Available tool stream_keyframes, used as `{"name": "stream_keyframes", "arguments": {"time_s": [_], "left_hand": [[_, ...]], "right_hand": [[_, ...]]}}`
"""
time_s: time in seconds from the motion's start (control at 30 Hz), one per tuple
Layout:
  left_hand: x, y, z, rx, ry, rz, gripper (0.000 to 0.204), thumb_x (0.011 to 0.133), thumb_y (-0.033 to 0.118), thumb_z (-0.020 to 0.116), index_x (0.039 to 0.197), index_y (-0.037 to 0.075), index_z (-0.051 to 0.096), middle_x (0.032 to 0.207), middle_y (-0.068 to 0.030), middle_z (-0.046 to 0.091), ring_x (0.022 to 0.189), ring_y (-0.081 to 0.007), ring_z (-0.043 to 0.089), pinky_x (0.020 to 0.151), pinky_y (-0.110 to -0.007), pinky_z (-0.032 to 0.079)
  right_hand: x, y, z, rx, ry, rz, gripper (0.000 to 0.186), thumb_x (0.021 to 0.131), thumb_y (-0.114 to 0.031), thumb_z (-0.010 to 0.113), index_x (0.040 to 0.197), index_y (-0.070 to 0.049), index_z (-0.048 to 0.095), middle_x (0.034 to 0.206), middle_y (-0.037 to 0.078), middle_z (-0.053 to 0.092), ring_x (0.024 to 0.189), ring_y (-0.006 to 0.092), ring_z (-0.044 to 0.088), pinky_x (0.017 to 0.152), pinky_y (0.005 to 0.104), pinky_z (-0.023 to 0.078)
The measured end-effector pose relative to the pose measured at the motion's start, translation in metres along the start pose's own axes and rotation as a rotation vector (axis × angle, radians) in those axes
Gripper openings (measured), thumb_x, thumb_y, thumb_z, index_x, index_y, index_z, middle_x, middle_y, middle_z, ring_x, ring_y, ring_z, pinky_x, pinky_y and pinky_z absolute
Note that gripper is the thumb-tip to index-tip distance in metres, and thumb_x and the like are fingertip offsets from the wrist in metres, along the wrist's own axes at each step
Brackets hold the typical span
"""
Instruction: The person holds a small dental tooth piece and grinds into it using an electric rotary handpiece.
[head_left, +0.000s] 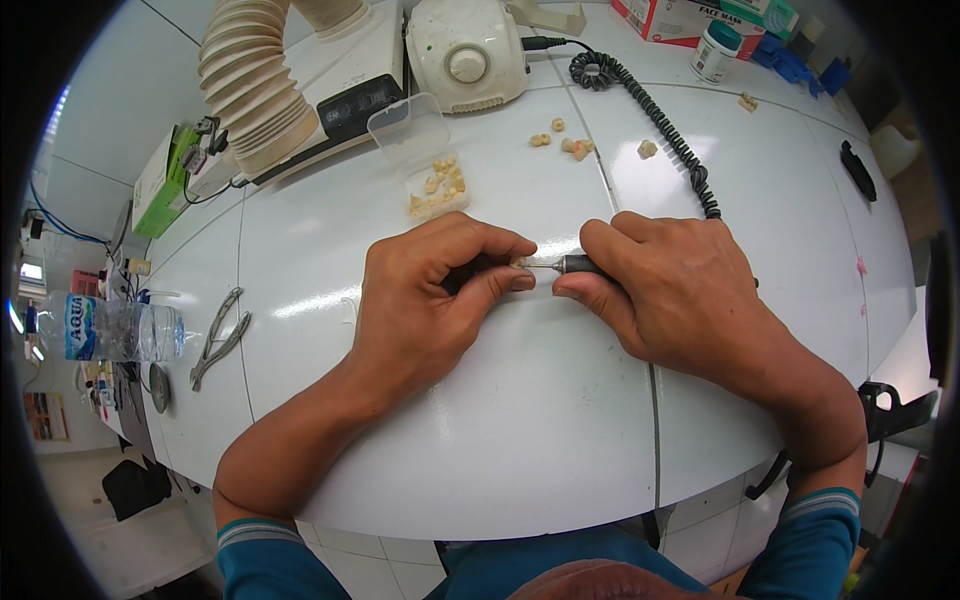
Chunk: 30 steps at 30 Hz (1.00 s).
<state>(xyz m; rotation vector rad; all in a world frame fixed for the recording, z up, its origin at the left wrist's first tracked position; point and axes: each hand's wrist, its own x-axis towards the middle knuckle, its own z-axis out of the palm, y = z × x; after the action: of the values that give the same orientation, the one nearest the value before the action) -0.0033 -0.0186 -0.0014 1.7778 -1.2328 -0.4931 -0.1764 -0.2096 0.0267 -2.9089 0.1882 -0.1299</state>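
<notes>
Worktop (520,420) of white panels filled most of the view, and both of the person's forearms came up from its near edge. Toward the far side stood a ribbed extraction hose (250,85) and a cream control box (467,52), from which a black coiled cord (660,125) ran down to the right hand (680,300). That hand was closed around a dark rotary handpiece (580,265), its thin bit pointing left. The left hand (435,300) was curled shut, with its fingers (500,285) pinching a small pale tooth-like piece (520,262) right at the bit's tip. A clear plastic box (425,150) of similar pieces lay beyond, metal pliers (220,335) lay to the left, and loose pieces (565,140) were scattered nearby.
</notes>
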Motion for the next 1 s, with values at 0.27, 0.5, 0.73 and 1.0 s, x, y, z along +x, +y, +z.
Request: {"name": "stream_keyframes", "arguments": {"time_s": [0.27,0.5,0.73,1.0], "left_hand": [[0.0003,0.0016,0.0005,0.033,0.008,0.01,0.02,0.096,-0.005,0.084,0.115,0.0,0.085,0.105,-0.01,0.082,0.096,-0.0144,0.077,0.086,-0.029,0.061],[0.0004,0.0018,0.0,0.028,0.003,0.003,0.019,0.096,-0.003,0.085,0.115,0.0,0.085,0.105,-0.0098,0.082,0.095,-0.0141,0.076,0.085,-0.029,0.059],[0.0002,0.0018,0.0,0.03,0.0,0.004,0.019,0.096,-0.003,0.084,0.115,0.001,0.085,0.105,-0.0092,0.082,0.094,-0.0138,0.075,0.085,-0.029,0.059],[-0.0006,0.0023,0.0001,0.026,0.003,-0.002,0.019,0.096,-0.004,0.084,0.114,0.001,0.085,0.103,-0.0089,0.082,0.095,-0.0141,0.077,0.086,-0.029,0.06]], "right_hand": [[-0.0018,0.0003,0.0024,0.027,0.01,0.01,0.043,0.112,-0.046,0.067,0.095,-0.006,0.066,0.078,0.011,0.066,0.063,0.0325,0.067,0.058,0.0461,0.049],[-0.0005,0.0008,0.0009,-0.004,0.016,-0.006,0.049,0.111,-0.054,0.066,0.1,-0.007,0.074,0.076,0.011,0.071,0.061,0.0297,0.073,0.053,0.0432,0.054],[-0.0001,0.0007,0.0019,-0.001,0.022,-0.008,0.048,0.111,-0.054,0.066,0.1,-0.008,0.074,0.076,0.01,0.071,0.061,0.0303,0.073,0.053,0.0435,0.054],[0.0003,0.0024,0.0022,0.006,0.022,-0.01,0.047,0.111,-0.053,0.067,0.101,-0.008,0.074,0.076,0.01,0.071,0.062,0.0308,0.073,0.053,0.0438,0.054]]}}
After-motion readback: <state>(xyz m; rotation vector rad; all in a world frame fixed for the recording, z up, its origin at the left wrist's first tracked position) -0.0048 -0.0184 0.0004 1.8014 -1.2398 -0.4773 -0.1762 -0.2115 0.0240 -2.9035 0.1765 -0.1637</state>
